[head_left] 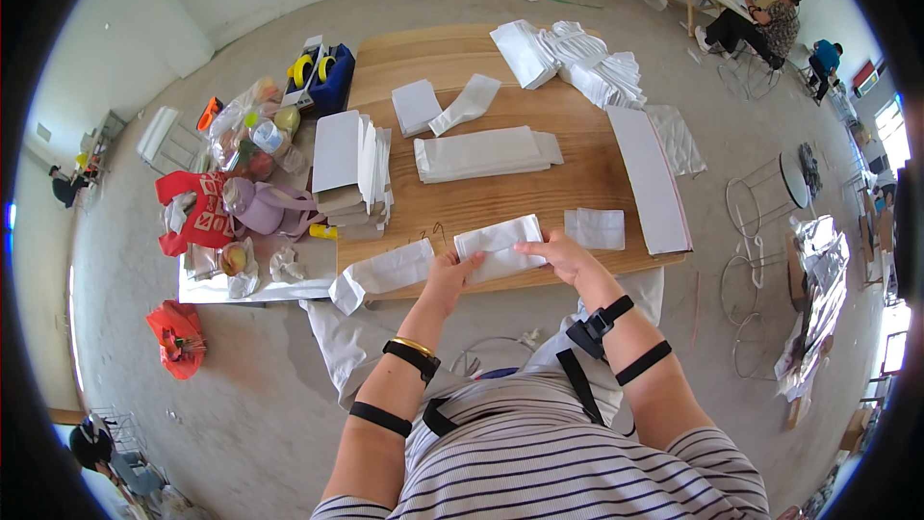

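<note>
A folded white paper bag (pixel 499 247) lies between my hands at the near edge of the wooden table. My left hand (pixel 449 277) grips its left end, thumb on top. My right hand (pixel 566 255) pinches the right end, with the fingers partly hidden underneath. Left of my left hand rests another long white paper piece (pixel 390 272), its end hanging past the table edge. A small folded white piece (pixel 595 229) sits just right of my right hand. Farther in is a flat stack of long white bags (pixel 486 154).
At the far right of the table (pixel 433 53) is a pile of white bags (pixel 577 60). A white box panel (pixel 647 178) runs along the right edge. White cards (pixel 337 154) are stacked at left, near a purple bag (pixel 262 207) and a blue tape holder (pixel 334 82).
</note>
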Available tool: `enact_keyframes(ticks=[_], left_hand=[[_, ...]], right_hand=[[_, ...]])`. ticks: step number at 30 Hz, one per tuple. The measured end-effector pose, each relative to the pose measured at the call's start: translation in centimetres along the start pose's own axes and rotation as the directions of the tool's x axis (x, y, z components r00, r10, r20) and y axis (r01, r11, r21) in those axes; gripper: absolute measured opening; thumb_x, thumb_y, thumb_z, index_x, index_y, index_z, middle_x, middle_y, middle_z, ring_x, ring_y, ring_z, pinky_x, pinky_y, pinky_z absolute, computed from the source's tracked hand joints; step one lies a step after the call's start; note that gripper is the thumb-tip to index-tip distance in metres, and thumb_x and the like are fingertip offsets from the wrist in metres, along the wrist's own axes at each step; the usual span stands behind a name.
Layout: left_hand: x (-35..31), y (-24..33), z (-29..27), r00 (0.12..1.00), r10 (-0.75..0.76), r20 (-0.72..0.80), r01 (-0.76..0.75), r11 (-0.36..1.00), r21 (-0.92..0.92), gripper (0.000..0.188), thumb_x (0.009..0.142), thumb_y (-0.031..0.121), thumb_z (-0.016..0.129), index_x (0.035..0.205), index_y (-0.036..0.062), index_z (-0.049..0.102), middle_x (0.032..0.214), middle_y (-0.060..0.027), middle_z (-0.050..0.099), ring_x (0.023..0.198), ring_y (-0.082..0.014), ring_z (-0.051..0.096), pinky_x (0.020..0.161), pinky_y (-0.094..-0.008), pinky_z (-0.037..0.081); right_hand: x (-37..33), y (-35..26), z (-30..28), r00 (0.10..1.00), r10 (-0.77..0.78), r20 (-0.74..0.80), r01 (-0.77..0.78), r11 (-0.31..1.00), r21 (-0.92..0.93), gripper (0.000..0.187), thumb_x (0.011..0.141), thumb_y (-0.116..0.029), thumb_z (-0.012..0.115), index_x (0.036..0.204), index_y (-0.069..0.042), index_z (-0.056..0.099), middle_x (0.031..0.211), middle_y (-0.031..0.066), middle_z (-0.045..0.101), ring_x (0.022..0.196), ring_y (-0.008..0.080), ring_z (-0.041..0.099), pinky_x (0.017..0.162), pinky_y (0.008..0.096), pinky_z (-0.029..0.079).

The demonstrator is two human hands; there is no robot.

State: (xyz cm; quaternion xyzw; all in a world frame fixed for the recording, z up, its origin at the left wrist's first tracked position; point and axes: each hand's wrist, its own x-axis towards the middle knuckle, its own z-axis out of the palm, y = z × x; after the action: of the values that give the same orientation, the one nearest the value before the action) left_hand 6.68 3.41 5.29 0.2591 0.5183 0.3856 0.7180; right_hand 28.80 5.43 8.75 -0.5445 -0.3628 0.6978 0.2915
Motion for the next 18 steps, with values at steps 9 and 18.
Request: enact_keyframes(ticks=[9, 18], left_hand=[[1.2, -0.8, -1.1, 0.998, 0.055, 0.012, -0.056, 0.987, 0.149, 0.028, 0.086, 0.026, 0.071, 0.103, 0.0037, 0.065, 0.087, 0.0012, 0.064, 0.071, -0.0043, 0.051, 0.058, -0.0217, 0.036], [6.0, 3.0, -3.6, 0.974, 0.196, -0.114, -0.130, 0.896, 0.425, 0.029, 0.090, 0.011, 0.062, 0.118, 0.0024, 0.058, 0.104, -0.0039, 0.066, 0.090, -0.0127, 0.063, 0.075, -0.0296, 0.052]], right_hand=[[1.1, 2.5, -1.6, 0.999, -0.036, 0.023, 0.036, 0.999, 0.000, 0.027, 0.082, -0.025, 0.074, 0.101, -0.008, 0.068, 0.087, -0.0008, 0.065, 0.076, 0.0079, 0.056, 0.068, 0.0239, 0.045], [5.2, -0.6, 1.1, 0.967, -0.249, -0.060, 0.232, 0.951, -0.202, 0.022, 0.086, -0.019, 0.066, 0.097, 0.000, 0.067, 0.075, -0.0001, 0.061, 0.065, 0.0079, 0.049, 0.057, 0.0276, 0.040]])
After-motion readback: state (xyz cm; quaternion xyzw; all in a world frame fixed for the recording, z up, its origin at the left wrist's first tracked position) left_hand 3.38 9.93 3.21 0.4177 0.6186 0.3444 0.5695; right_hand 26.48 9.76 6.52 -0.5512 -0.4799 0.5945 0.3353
